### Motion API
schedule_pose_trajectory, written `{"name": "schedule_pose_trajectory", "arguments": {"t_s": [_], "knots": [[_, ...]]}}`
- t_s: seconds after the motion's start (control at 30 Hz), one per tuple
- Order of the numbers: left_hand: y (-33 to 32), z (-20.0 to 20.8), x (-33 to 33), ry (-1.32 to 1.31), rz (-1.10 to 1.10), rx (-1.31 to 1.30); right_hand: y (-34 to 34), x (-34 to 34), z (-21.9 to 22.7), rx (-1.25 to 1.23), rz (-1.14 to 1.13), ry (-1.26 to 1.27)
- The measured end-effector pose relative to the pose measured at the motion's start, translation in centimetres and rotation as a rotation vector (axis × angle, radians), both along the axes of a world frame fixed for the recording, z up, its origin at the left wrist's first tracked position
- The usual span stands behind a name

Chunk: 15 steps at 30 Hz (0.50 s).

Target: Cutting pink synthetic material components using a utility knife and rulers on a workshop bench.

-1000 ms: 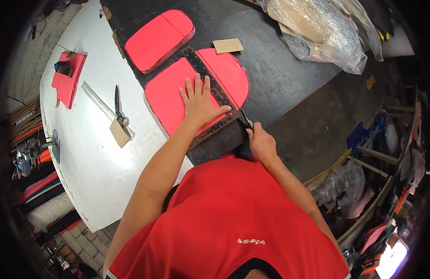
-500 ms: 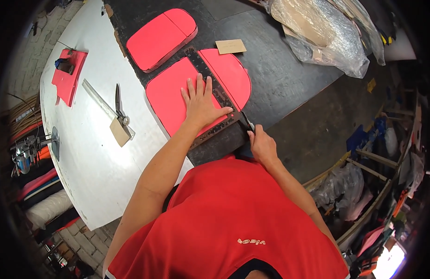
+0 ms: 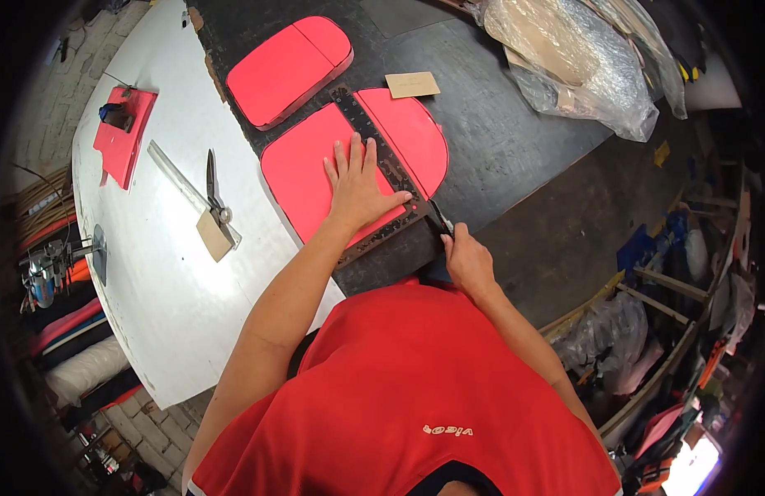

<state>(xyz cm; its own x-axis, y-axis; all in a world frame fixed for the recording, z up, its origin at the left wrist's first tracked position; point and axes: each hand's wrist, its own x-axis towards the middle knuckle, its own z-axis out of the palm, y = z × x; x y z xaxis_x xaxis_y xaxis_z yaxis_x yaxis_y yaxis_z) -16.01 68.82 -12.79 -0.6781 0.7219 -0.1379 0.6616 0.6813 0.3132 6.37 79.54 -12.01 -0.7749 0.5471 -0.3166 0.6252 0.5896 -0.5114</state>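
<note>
My left hand [image 3: 356, 188] lies flat with spread fingers on a rounded pink piece of sheet material [image 3: 295, 161]. Its thumb and fingertips press on a dark L-shaped metal square [image 3: 390, 161] that lies across the piece. Along the square's right edge a straight line divides off the rounded right part [image 3: 411, 140] of the pink material. My right hand [image 3: 469, 258] is closed around a slim dark cutter knife [image 3: 441, 218]. The blade end points at the lower end of that line, by the square's corner. The fingers partly hide the knife's handle.
A second pink stack [image 3: 287, 70] with a cross line lies farther back, near a small tan card [image 3: 413, 84]. On the white board [image 3: 167, 306] at left are shears [image 3: 213, 186], a metal strip [image 3: 176, 174] and pink scraps [image 3: 128, 140]. Plastic-wrapped panels [image 3: 572, 74] sit at the back right.
</note>
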Motion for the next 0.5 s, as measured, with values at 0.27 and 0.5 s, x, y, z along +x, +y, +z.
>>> {"name": "schedule_pose_trajectory", "arguments": {"t_s": [0.27,0.5], "knots": [[0.6,0.9,-0.5,0.01,0.015,-0.086,0.5,-0.7,2.2,0.121,0.102,-0.104],[0.3,0.6,-0.7,0.06,-0.024,-0.026,0.5,-0.9,3.2,0.195,0.156,-0.108]]}}
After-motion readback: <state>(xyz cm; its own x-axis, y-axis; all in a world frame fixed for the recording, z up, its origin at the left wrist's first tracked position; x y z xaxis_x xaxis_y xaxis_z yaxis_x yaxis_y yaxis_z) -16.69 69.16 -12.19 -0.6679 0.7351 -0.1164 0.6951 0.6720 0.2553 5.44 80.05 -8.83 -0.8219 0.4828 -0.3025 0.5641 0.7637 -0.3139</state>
